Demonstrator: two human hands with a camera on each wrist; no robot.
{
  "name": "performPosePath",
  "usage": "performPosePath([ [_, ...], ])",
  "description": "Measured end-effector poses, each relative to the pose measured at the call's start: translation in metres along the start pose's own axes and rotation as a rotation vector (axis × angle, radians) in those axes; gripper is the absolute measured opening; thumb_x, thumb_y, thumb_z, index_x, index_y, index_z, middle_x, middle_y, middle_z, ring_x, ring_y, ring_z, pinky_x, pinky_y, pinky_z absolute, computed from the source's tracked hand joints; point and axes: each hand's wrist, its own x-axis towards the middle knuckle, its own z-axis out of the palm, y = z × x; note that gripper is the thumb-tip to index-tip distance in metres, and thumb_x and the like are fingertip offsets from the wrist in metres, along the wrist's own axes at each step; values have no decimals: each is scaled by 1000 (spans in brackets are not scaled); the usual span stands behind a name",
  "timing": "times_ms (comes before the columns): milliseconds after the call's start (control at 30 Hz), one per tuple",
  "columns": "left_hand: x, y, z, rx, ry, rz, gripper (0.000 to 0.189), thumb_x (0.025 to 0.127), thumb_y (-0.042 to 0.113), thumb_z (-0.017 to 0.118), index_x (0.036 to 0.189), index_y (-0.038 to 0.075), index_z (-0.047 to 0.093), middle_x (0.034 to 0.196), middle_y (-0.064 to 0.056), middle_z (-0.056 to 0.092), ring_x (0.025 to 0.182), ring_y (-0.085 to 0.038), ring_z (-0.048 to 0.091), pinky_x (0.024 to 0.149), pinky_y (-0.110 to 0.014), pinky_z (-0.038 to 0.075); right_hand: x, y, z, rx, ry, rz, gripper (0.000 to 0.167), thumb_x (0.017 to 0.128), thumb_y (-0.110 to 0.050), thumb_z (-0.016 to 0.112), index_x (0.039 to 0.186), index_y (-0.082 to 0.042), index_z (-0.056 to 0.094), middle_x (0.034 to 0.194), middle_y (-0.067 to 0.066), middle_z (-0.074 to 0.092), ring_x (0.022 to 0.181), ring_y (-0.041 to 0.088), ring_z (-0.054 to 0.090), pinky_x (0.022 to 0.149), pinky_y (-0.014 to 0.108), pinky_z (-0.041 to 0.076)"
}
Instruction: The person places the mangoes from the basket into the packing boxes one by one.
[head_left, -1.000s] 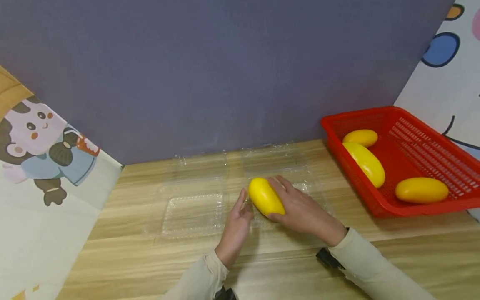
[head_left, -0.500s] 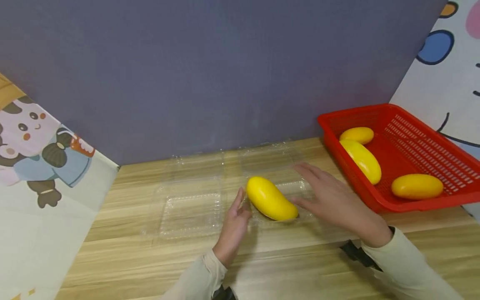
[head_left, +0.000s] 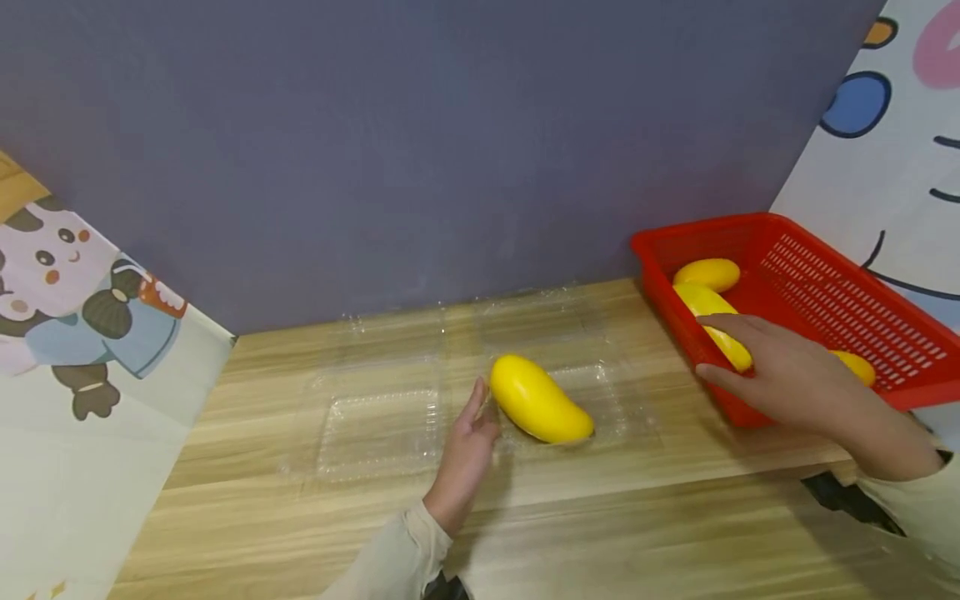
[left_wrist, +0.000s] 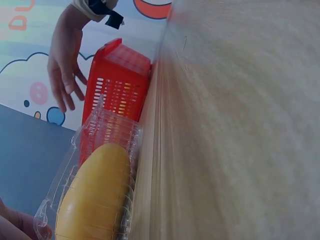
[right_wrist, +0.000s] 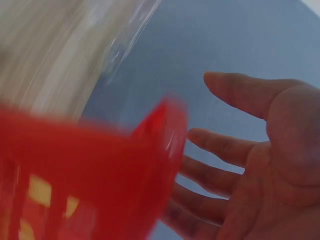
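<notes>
One yellow mango (head_left: 538, 400) lies tilted in the right-hand clear plastic clamshell box (head_left: 600, 387), whose lid is folded back. My left hand (head_left: 467, 454) pinches that box's left edge between thumb and fingers; in the left wrist view only part of the hand (left_wrist: 20, 222) shows at the box's rim. Over the near left rim of the red basket (head_left: 757, 412) hovers my right hand (head_left: 795, 379), fingers spread and holding nothing. Beneath it is a long mango (head_left: 697, 302), partly covered. Another mango (head_left: 708, 273) lies behind, and a third mango (head_left: 855, 367) is mostly hidden by the hand.
A second clear clamshell box (head_left: 378, 433), lid back, stands to the left on the wooden table (head_left: 360, 533). The grey-blue wall (head_left: 420, 150) rises behind. Printed cartoon panels (head_left: 105, 308) flank the table.
My right hand has let go of the mango in the box and moved right, over the basket. The mango has settled lower into the box. My left hand has stayed at the box's edge.
</notes>
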Motion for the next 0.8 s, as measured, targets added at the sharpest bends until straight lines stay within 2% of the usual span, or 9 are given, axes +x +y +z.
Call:
performPosePath([
  [100,0,-1,-1,-3,-1,-12,70,97,9,45,160,24,19,167,1,17,148,-34,34,119,-60,28,3,22,-6,-47,-53,48,78,92,-55,62,145,-2,45,140,35,49,123,52,49,96,73,43],
  [200,1,-2,-1,0,-3,5,69,97,9,45,160,22,19,167,0,17,147,-35,34,119,-60,28,7,44,-8,-60,-116,89,80,92,-56,62,145,1,45,138,37,49,119,53,51,94,75,42],
  [367,-1,0,-2,4,-6,25,68,98,10,45,160,22,19,167,-2,19,147,-37,35,118,-62,30,14,84,3,-22,-174,118,80,88,-55,67,140,5,48,124,35,59,99,44,60,82,72,48],
  [467,-1,0,-1,2,-11,24,68,98,10,45,160,24,19,167,-2,19,147,-37,35,117,-62,31,14,107,9,-29,-195,137,84,83,-54,72,136,8,50,119,36,61,93,43,61,78,69,50],
  [700,0,0,1,0,-18,6,70,97,10,45,160,26,19,167,1,19,147,-35,35,118,-61,30,10,148,14,-36,-266,222,117,61,-76,73,136,10,45,122,45,50,90,50,53,79,73,46],
  [800,0,0,2,2,-20,8,70,97,10,46,160,26,19,167,1,19,147,-35,36,118,-61,30,7,156,15,-23,-280,243,120,56,-72,77,135,12,43,122,46,48,89,51,50,80,75,43],
])
